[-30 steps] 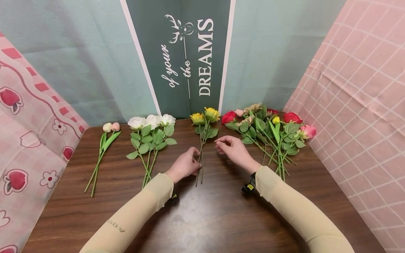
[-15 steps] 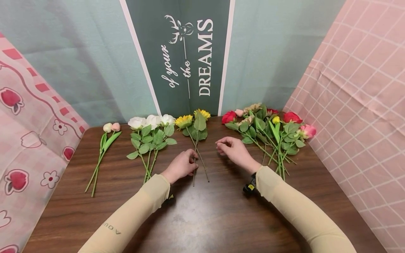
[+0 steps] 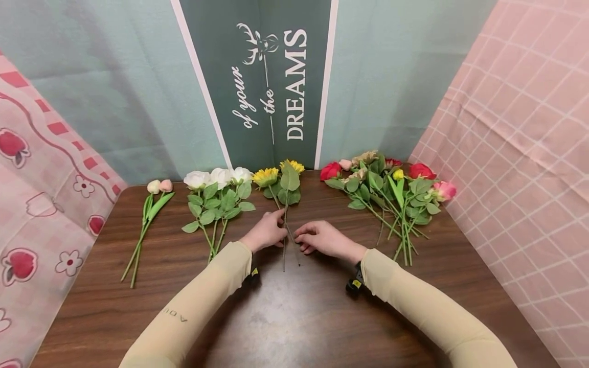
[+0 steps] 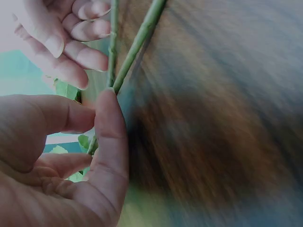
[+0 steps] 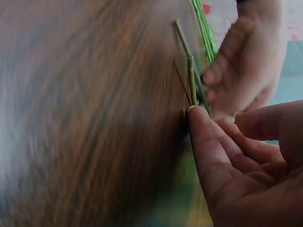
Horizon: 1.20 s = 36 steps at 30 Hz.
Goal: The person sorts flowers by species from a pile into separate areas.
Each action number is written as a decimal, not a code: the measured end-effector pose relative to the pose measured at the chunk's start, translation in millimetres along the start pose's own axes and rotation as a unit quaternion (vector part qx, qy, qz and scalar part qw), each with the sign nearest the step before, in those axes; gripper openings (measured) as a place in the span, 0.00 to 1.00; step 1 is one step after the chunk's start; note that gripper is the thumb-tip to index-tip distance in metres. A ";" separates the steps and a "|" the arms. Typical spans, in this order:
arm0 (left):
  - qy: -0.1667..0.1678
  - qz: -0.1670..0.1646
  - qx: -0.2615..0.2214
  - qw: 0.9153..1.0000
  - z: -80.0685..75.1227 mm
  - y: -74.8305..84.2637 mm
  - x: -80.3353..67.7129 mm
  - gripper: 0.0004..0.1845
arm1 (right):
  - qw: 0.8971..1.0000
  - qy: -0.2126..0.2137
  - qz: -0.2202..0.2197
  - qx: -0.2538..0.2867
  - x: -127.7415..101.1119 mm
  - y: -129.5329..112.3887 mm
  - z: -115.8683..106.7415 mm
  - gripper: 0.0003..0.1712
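My right hand [image 3: 322, 239] has slid in to join my left hand [image 3: 267, 234] at frame centre; both pinch the two green-stemmed yellow sunflowers [image 3: 280, 179] on the dark wooden surface [image 3: 299, 317]. I should align stems gently.

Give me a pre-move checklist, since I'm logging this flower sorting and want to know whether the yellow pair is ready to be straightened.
1. Left hand on the yellow flower stems: ok, thumb touches them.
2. Right hand at the same stems: ok, fingertips meet them.
3. Stems parallel: not ok, they cross near the hands.
4. Yellow blooms apart from the white roses: cannot tell, they sit very close.
5. Mixed pile apart from the hands: ok.
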<state>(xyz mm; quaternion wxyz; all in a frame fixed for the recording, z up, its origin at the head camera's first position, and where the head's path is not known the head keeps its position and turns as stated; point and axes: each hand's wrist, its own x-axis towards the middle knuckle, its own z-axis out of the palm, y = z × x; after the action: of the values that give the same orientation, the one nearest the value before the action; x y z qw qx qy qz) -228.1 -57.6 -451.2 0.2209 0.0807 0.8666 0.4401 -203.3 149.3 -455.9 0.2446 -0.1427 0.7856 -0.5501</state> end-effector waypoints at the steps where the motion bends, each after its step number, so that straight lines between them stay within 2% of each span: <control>1: -0.002 0.000 -0.002 1.000 0.1 0.7 0.8 0.40 | 1.000 -0.006 -0.004 0.000 -0.4 -0.2 1.9 0.15; 6: 0.014 0.010 0.017 1.000 0.2 3.1 -0.5 0.39 | 1.000 -0.010 -0.017 -0.024 -6.0 1.0 -1.4 0.15; 9: 0.049 0.037 0.081 0.995 -0.7 5.0 -3.9 0.37 | 0.997 0.013 -0.019 -0.067 -12.5 1.1 -14.9 0.15; 11: 0.070 0.065 0.128 0.987 -0.3 7.9 -7.2 0.37 | 0.994 0.035 -0.020 -0.099 -17.3 2.9 -29.3 0.15; 14: 0.089 0.128 0.204 0.966 3.4 13.7 -13.2 0.38 | 0.989 0.073 -0.014 -0.131 -25.7 7.4 -58.2 0.15; 16: 0.080 0.171 0.244 0.951 8.3 18.1 -17.5 0.40 | 0.984 0.103 -0.006 -0.144 -32.1 12.3 -80.5 0.15; 19: 0.053 0.234 0.307 0.921 18.2 24.1 -23.5 0.42 | 0.976 0.151 0.012 -0.158 -44.9 19.3 -115.8 0.16; 23: 0.014 0.305 0.377 0.874 34.1 34.6 -30.4 0.43 | 0.961 0.207 0.050 -0.174 -66.5 24.5 -161.8 0.20; 25: 0.002 0.335 0.407 0.850 42.7 41.9 -33.2 0.43 | 0.954 0.225 0.068 -0.187 -77.1 26.3 -182.9 0.21; 27: -0.006 0.357 0.429 0.830 52.0 49.7 -34.7 0.43 | 0.947 0.240 0.083 -0.197 -86.1 29.3 -202.2 0.22; 28: -0.009 0.364 0.437 0.822 56.5 54.0 -35.4 0.43 | 0.945 0.243 0.092 -0.197 -89.5 31.0 -210.7 0.22; 30: -0.016 0.376 0.445 0.812 65.7 62.5 -36.2 0.43 | 0.941 0.250 0.110 -0.201 -94.1 34.4 -223.6 0.21; 36: -0.039 0.396 0.454 0.797 92.3 80.0 -37.3 0.43 | 0.944 0.225 0.160 -0.181 -95.9 45.2 -237.2 0.23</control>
<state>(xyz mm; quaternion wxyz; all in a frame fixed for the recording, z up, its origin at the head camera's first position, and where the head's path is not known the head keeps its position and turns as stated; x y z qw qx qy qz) -157.4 45.0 -423.2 -0.0016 0.5252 0.8499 0.0416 -249.2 401.1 -411.1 0.1160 0.0707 0.9190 -0.3700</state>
